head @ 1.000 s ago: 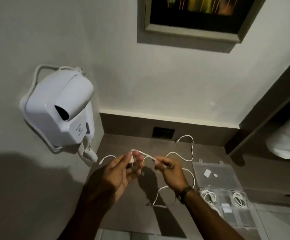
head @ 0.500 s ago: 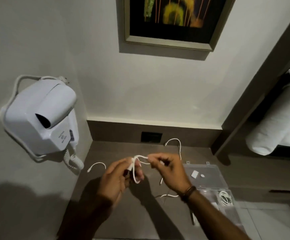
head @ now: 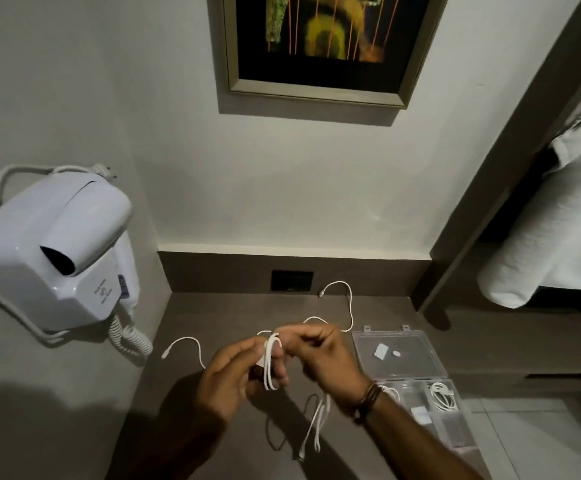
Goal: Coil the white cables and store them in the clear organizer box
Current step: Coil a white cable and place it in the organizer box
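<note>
My left hand (head: 233,375) pinches a small coil of white cable (head: 271,362), with loops wound around its fingers. Close to its right, my right hand (head: 320,358) grips the same cable and holds a strand up against the coil. The loose tail hangs down below the hands to the counter. Another stretch of white cable (head: 346,299) lies on the counter behind the hands, and one end shows at the left. The clear organizer box (head: 400,358) lies open at the right, lid flipped back, with coiled white cables (head: 441,396) in its compartments.
A white wall-mounted hair dryer (head: 57,258) with a curly cord hangs on the left wall. A dark socket plate (head: 292,280) sits in the back splash. A framed picture (head: 323,46) hangs above. White towels (head: 552,216) hang at the right.
My hands have come closer together and more loops of cable now sit around my left fingers. The camera has tilted, so the scene has shifted in view.
</note>
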Action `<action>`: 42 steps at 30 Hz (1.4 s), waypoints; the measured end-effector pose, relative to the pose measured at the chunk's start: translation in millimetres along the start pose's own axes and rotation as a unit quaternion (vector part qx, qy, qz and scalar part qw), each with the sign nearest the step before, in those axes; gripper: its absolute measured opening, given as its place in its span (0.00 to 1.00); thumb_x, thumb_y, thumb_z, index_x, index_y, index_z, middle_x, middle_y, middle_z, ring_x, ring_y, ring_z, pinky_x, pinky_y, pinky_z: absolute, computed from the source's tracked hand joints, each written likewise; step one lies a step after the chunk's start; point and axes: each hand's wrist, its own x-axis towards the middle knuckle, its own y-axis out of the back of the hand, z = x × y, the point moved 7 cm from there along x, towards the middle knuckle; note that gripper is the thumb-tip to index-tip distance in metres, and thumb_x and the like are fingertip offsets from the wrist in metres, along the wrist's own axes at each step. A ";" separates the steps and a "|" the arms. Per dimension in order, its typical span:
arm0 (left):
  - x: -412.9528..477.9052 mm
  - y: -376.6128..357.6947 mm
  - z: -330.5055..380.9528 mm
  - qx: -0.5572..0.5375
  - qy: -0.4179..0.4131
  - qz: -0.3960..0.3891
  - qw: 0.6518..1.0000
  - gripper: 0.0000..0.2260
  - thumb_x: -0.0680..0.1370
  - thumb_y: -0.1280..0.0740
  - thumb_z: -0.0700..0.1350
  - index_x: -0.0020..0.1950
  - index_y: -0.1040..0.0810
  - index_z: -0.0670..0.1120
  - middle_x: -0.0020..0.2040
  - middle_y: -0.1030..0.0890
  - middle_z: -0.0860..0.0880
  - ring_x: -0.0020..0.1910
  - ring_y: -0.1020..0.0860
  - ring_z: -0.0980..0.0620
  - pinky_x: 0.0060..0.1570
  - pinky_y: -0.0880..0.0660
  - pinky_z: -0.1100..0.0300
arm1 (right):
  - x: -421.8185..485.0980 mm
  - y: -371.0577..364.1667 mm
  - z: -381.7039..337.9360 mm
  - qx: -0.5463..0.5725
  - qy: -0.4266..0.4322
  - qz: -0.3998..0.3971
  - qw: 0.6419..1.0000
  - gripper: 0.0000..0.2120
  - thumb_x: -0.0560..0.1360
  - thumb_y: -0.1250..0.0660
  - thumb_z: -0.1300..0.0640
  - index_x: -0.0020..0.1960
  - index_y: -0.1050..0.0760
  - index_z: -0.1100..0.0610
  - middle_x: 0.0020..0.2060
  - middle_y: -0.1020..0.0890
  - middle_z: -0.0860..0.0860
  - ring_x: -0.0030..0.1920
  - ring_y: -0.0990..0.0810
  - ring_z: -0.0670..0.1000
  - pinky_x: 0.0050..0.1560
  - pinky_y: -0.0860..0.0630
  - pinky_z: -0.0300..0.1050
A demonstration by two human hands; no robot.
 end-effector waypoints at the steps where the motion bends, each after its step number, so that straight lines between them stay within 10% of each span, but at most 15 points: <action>1: 3.1 3.6 -3.8 -0.082 0.011 0.015 0.996 0.11 0.73 0.35 0.42 0.47 0.16 0.38 0.37 0.16 0.39 0.34 0.16 0.46 0.35 0.17 0.57 | -5.1 -11.9 13.6 0.035 -0.032 -0.004 0.999 0.09 0.80 0.34 0.66 0.52 0.18 0.71 0.28 0.17 0.41 0.28 0.22 0.35 0.32 0.27 0.26; 4: 16.6 17.0 -6.9 -0.134 -0.013 0.076 0.988 0.11 0.77 0.37 0.40 0.51 0.18 0.37 0.43 0.13 0.41 0.42 0.14 0.46 0.37 0.16 0.58 | -26.4 -34.2 33.2 0.002 -0.053 -0.016 0.998 0.10 0.81 0.33 0.61 0.43 0.17 0.55 0.29 0.20 0.43 0.32 0.24 0.38 0.39 0.27 0.34; 7: 18.2 35.1 5.5 0.133 -0.116 0.139 0.975 0.11 0.82 0.42 0.36 0.51 0.19 0.43 0.43 0.12 0.46 0.47 0.15 0.46 0.47 0.19 0.60 | -44.9 -40.9 29.2 -0.235 0.001 -0.099 0.967 0.12 0.83 0.37 0.53 0.41 0.21 0.51 0.33 0.19 0.45 0.35 0.21 0.40 0.41 0.23 0.44; 11: 4.1 23.5 -2.1 0.456 -0.189 0.043 0.869 0.10 0.81 0.38 0.45 0.48 0.17 0.48 0.44 0.13 0.53 0.46 0.17 0.58 0.51 0.23 0.64 | -26.6 -7.0 -21.8 -0.435 0.139 -0.083 0.886 0.06 0.81 0.38 0.45 0.52 0.22 0.42 0.45 0.16 0.39 0.45 0.19 0.38 0.46 0.22 0.39; 13: -0.3 11.3 -11.7 0.384 -0.152 -0.004 0.911 0.12 0.79 0.38 0.45 0.45 0.17 0.45 0.41 0.13 0.48 0.42 0.16 0.54 0.46 0.21 0.64 | -5.4 10.1 -33.1 -0.440 0.157 -0.067 0.881 0.05 0.81 0.33 0.46 0.51 0.18 0.42 0.47 0.14 0.39 0.47 0.17 0.39 0.47 0.21 0.38; 16: 5.0 4.0 -24.2 0.106 0.009 -0.003 0.994 0.10 0.75 0.38 0.39 0.45 0.17 0.38 0.36 0.15 0.39 0.37 0.16 0.44 0.38 0.19 0.60 | 13.6 23.8 -3.3 -0.168 0.031 -0.013 0.985 0.04 0.76 0.26 0.62 0.49 0.13 0.60 0.42 0.11 0.48 0.43 0.14 0.44 0.48 0.18 0.43; 18: 9.4 2.2 -31.4 -0.017 0.067 0.013 0.998 0.12 0.79 0.41 0.35 0.48 0.18 0.35 0.38 0.15 0.37 0.37 0.15 0.43 0.36 0.17 0.58 | 10.3 12.2 32.2 -0.025 -0.053 0.010 0.998 0.05 0.77 0.31 0.71 0.48 0.17 0.71 0.33 0.14 0.46 0.35 0.17 0.39 0.41 0.21 0.37; 21: 21.3 14.7 -26.3 -0.127 0.027 0.084 0.988 0.13 0.81 0.45 0.34 0.54 0.21 0.35 0.42 0.13 0.39 0.41 0.14 0.45 0.38 0.17 0.59 | -19.7 -24.7 61.5 -0.025 -0.086 -0.024 0.996 0.15 0.82 0.36 0.67 0.39 0.18 0.59 0.30 0.18 0.45 0.33 0.22 0.42 0.40 0.26 0.38; 24: 22.5 37.8 -11.1 0.128 -0.095 0.127 0.979 0.13 0.82 0.44 0.34 0.54 0.20 0.42 0.43 0.12 0.47 0.46 0.14 0.49 0.48 0.18 0.62 | -47.4 -38.4 63.4 -0.119 -0.097 -0.103 0.983 0.15 0.83 0.36 0.52 0.40 0.18 0.54 0.31 0.19 0.46 0.32 0.22 0.45 0.36 0.26 0.42; 28: 5.2 23.5 -12.7 0.487 -0.166 -0.026 0.857 0.12 0.82 0.42 0.50 0.46 0.20 0.52 0.41 0.15 0.57 0.43 0.17 0.60 0.49 0.22 0.61 | -22.8 4.4 0.8 -0.432 0.124 -0.079 0.890 0.08 0.81 0.36 0.42 0.50 0.20 0.43 0.43 0.16 0.38 0.42 0.18 0.38 0.42 0.22 0.37; 30: 0.3 10.4 -18.5 0.473 -0.144 -0.088 0.865 0.14 0.79 0.42 0.53 0.46 0.19 0.51 0.40 0.14 0.55 0.42 0.17 0.58 0.46 0.22 0.64 | -3.6 20.9 -14.5 -0.441 0.155 -0.056 0.882 0.07 0.78 0.30 0.41 0.50 0.16 0.42 0.43 0.14 0.41 0.43 0.17 0.42 0.41 0.21 0.41; 33: 6.5 4.4 -23.9 0.193 0.010 -0.050 0.980 0.12 0.72 0.38 0.45 0.40 0.15 0.43 0.35 0.15 0.44 0.35 0.16 0.48 0.38 0.19 0.61 | 12.3 28.7 6.5 -0.175 0.056 -0.010 0.983 0.03 0.73 0.23 0.60 0.46 0.12 0.58 0.39 0.12 0.48 0.39 0.14 0.48 0.41 0.19 0.47; 35: 12.0 6.5 -24.6 0.046 0.061 0.001 0.997 0.11 0.72 0.37 0.39 0.39 0.15 0.40 0.34 0.15 0.41 0.33 0.16 0.46 0.34 0.18 0.59 | 6.1 13.5 34.5 -0.014 -0.032 -0.009 0.999 0.05 0.78 0.30 0.68 0.47 0.15 0.66 0.32 0.14 0.44 0.33 0.18 0.39 0.38 0.21 0.36; 38: 21.8 23.8 -16.9 -0.094 0.020 0.084 0.992 0.14 0.80 0.43 0.36 0.47 0.16 0.38 0.41 0.13 0.39 0.41 0.14 0.45 0.38 0.17 0.58 | -26.8 -27.8 58.1 0.009 -0.079 -0.051 0.996 0.17 0.83 0.37 0.66 0.45 0.13 0.53 0.26 0.20 0.41 0.28 0.24 0.35 0.36 0.28 0.27; 42: 17.5 41.8 3.8 0.244 -0.138 0.107 0.954 0.13 0.83 0.43 0.37 0.52 0.19 0.45 0.47 0.13 0.47 0.49 0.16 0.53 0.56 0.21 0.57 | -53.5 -40.0 45.8 -0.146 -0.055 -0.103 0.982 0.11 0.84 0.37 0.57 0.54 0.16 0.52 0.31 0.20 0.44 0.36 0.23 0.40 0.41 0.26 0.39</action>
